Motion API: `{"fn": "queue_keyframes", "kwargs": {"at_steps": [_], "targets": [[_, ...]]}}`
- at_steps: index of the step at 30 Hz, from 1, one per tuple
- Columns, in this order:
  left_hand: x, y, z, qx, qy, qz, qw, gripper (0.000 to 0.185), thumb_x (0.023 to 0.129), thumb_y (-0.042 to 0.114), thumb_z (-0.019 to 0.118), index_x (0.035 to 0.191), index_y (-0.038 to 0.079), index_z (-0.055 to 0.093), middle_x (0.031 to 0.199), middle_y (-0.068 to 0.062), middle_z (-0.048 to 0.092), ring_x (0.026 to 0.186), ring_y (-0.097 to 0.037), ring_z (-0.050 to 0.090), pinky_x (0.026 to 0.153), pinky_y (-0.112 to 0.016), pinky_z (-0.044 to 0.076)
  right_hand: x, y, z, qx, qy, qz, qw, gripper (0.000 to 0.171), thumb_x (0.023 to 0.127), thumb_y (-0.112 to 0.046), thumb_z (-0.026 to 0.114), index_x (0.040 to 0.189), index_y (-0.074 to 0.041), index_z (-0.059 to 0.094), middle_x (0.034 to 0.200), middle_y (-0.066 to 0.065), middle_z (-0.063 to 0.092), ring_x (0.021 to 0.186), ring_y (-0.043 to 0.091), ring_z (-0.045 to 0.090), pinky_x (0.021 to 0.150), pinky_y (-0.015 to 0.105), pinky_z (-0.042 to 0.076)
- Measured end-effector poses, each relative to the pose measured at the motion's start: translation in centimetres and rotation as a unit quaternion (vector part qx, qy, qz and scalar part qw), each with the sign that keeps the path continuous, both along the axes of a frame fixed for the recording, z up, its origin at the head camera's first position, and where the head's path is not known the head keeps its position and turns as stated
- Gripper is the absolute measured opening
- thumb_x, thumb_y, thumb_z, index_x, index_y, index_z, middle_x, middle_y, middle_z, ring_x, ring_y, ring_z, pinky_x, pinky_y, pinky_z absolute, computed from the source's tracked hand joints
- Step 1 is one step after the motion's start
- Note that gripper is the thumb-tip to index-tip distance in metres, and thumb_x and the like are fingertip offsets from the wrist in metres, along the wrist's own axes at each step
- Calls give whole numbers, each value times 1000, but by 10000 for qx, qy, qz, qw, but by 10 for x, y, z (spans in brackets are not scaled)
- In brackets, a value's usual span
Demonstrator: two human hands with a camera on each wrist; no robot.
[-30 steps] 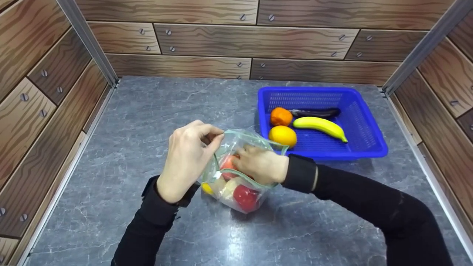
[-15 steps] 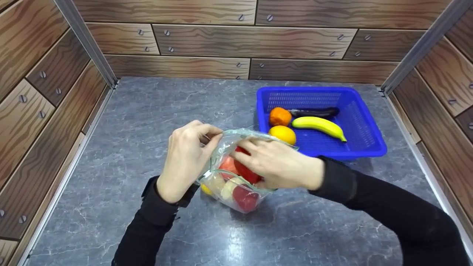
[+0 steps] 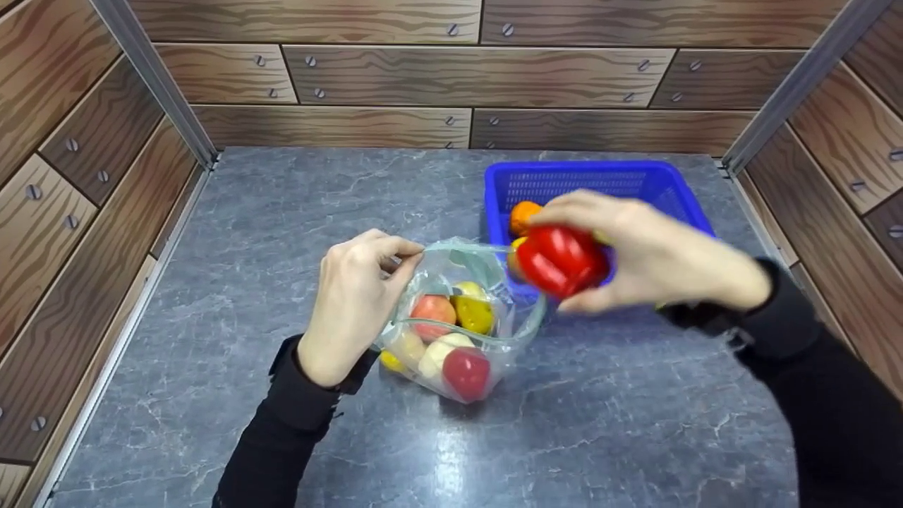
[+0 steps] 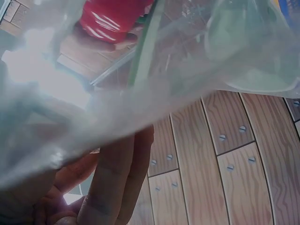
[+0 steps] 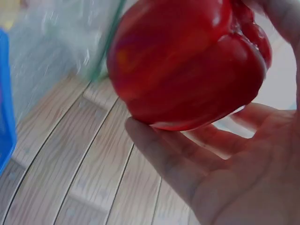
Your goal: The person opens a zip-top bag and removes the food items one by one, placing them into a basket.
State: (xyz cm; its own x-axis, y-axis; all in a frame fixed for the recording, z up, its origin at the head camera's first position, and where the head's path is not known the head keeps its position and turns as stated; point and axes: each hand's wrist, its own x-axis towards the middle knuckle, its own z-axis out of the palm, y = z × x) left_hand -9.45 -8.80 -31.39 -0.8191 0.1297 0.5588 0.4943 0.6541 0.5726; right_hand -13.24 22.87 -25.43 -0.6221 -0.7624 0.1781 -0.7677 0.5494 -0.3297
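Observation:
My left hand (image 3: 363, 300) pinches the rim of a clear zip bag (image 3: 518, 335) between thumb and fingers, and its mouth gapes. Inside lie a peach-coloured fruit (image 3: 433, 315), a yellow-green fruit (image 3: 474, 315), pale round pieces (image 3: 441, 353) and a dark red one (image 3: 466, 372) behind the film. My right hand (image 3: 635, 247) grips a glossy red bell pepper (image 3: 561, 261) above the near left corner of the blue basket (image 3: 592, 166). In the right wrist view the bell pepper (image 5: 187, 65) sits between the thumb and the spread fingers.
An orange fruit (image 3: 523, 217) is in the basket, and a yellow one beside it is partly hidden by the pepper. My right hand covers most of the basket's contents. Wood-patterned walls (image 3: 381, 74) enclose the grey table (image 3: 303, 190).
My right hand has come up out of the bag and moved right, carrying the red bell pepper over to the basket. My left hand keeps its hold on the bag's rim.

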Motion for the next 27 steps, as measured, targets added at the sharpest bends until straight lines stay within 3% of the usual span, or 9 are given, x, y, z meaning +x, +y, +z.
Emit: {"fn": "queue_keyframes", "kwargs": {"at_steps": [5, 13, 20, 27], "targets": [[0, 0, 2, -17, -33, 5, 10000, 5, 92, 6, 81, 95, 6, 84, 85, -8, 79, 73, -19, 77, 67, -32, 64, -26, 28, -1, 38, 63, -479, 9988, 85, 67, -24, 101, 142, -11, 62, 138, 10, 68, 114, 27, 71, 90, 46, 65], [-1, -1, 1, 19, -28, 29, 10000, 5, 91, 4, 81, 95, 6, 84, 86, -8, 79, 73, -19, 77, 67, -31, 64, -73, 51, -28, 613, -691, -1427, 9854, 84, 70, -34, 99, 142, -9, 62, 126, 15, 72, 107, 31, 71, 90, 50, 63], [-1, -2, 1, 24, 2, 70, 10000, 5, 91, 5, 80, 95, 6, 84, 84, -7, 79, 72, -19, 77, 67, -32, 64, -114, 58, -73, 1159, -1266, -1593, 9722, 83, 71, -28, 97, 141, -1, 60, 122, 22, 71, 104, 34, 71, 88, 48, 64], [0, -4, 1, 13, -27, 114, 9999, 6, 91, 5, 81, 95, 7, 84, 84, -7, 79, 73, -19, 76, 68, -31, 63, -137, 60, -106, 1709, -1512, -1588, 9606, 83, 71, -27, 94, 138, 5, 57, 117, 26, 64, 103, 36, 63, 86, 49, 62]]}}
